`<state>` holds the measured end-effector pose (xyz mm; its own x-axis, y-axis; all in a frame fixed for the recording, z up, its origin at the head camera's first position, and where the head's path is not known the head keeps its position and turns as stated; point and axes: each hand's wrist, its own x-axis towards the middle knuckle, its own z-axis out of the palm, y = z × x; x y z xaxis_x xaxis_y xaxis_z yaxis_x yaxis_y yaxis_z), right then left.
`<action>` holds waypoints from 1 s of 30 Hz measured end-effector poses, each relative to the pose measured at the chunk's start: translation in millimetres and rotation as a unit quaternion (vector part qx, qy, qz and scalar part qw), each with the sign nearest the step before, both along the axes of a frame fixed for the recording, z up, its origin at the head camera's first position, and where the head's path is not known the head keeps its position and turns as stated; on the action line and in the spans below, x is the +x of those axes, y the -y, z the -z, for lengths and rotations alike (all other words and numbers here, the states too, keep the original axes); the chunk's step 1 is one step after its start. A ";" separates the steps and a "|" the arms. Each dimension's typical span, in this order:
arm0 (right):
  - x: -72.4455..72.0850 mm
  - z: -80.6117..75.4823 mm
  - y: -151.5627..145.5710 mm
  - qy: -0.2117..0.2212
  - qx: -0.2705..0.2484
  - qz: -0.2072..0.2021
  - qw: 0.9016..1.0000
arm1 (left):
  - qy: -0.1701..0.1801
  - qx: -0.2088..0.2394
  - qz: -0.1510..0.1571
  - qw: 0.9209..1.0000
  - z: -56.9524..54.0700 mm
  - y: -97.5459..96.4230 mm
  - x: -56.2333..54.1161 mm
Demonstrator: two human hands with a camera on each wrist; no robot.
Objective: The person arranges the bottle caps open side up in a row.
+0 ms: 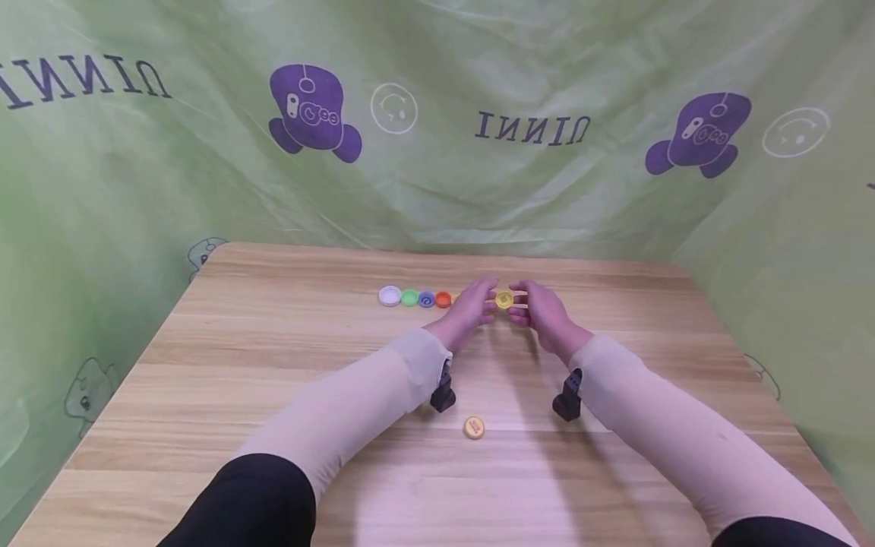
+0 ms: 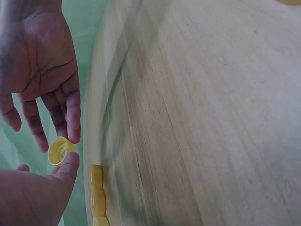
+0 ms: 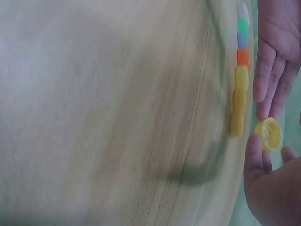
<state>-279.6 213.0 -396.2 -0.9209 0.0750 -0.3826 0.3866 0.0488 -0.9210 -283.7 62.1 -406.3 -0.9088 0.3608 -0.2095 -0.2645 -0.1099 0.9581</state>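
Note:
A small round yellow bottle cap (image 1: 504, 299) sits between the fingertips of both hands, its hollow side facing the wrist cameras. The left hand (image 1: 470, 308) touches it from the left, the right hand (image 1: 544, 311) from the right, with fingers mostly straight. Against the cloth in the left wrist view, the yellow cap (image 2: 60, 150) appears raised off the table. Beside it a touching row of caps runs left: yellow caps (image 3: 239, 100), an orange-red cap (image 1: 443, 299), a blue cap (image 1: 427, 299), a green cap (image 1: 409, 298) and a white cap (image 1: 390, 295). The left hand partly hides the row in the head view.
A round tan piece with red marks (image 1: 474, 428) lies on the wooden table (image 1: 273, 357), between the forearms and nearer the body. A green printed cloth (image 1: 437, 190) hangs behind and around the table. Dark wrist cameras (image 1: 443, 391) hang below both sleeves.

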 end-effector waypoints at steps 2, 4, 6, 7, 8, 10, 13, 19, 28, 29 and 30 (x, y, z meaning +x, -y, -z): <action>-2.1 0.8 -2.0 0.004 0.010 -0.004 1.000 | 0.001 -0.004 0.001 1.000 0.6 -2.3 -1.0; -3.7 1.8 -4.3 0.005 0.021 -0.012 1.000 | 0.001 -0.007 0.003 1.000 0.7 -4.5 -1.5; -5.2 2.7 -6.2 0.006 0.029 -0.018 0.999 | 0.003 -0.009 0.005 1.000 1.4 -6.9 -2.0; -6.0 3.2 -7.2 0.007 0.034 -0.021 0.999 | 0.003 -0.009 0.007 1.000 1.5 -7.9 -1.7; -6.7 3.6 -8.1 0.009 0.039 -0.024 0.999 | 0.006 -0.010 0.008 1.000 2.6 -8.9 -1.7; -8.0 4.1 -9.6 0.014 0.046 -0.026 0.999 | 0.014 -0.005 0.009 1.000 4.3 -10.8 -1.0; -9.8 4.6 -12.0 0.023 0.057 -0.030 0.998 | 0.024 0.000 0.012 1.000 5.6 -13.4 1.1; -12.1 6.8 -17.5 0.032 0.064 -0.047 0.996 | 0.020 -0.005 0.020 1.000 5.7 -18.8 2.9; -16.3 14.6 -20.2 0.031 0.077 -0.063 0.995 | 0.037 -0.015 0.037 0.999 10.6 -23.0 2.6; -17.0 14.9 -20.1 0.032 0.081 -0.062 0.994 | 0.042 -0.013 0.034 0.998 11.3 -23.2 2.3; -17.5 15.1 -20.1 0.034 0.084 -0.063 0.994 | 0.047 -0.010 0.031 0.998 12.2 -23.5 1.9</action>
